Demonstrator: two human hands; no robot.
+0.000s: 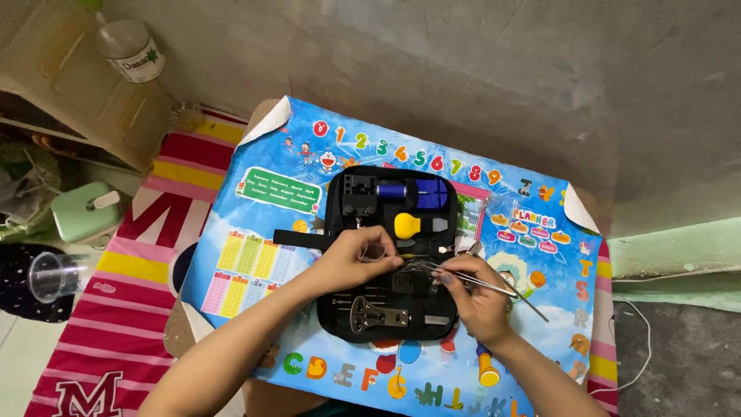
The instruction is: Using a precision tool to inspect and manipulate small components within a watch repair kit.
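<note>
My left hand (pixel 356 259) pinches a small round watch part over the middle of an open black tool case (pixel 340 324). To its right, my right hand (pixel 475 297) grips thin metal tweezers (pixel 494 286), whose tips point left toward a metal watch band (pixel 421 266) beside my left fingers. The case holds a blue tool (pixel 413 191), a yellow-handled opener (pixel 411 225) and a grey metal wrench (pixel 378 315). It lies on a small table covered by a colourful children's poster (pixel 255 255).
A striped pink, red and yellow mat (pixel 131 293) lies under the table on the left. A clear plastic bottle (pixel 131 46) stands at top left, a clear cup (pixel 52 274) and a pale green box (pixel 83 210) at far left. A white cable (pixel 641 340) runs at the right.
</note>
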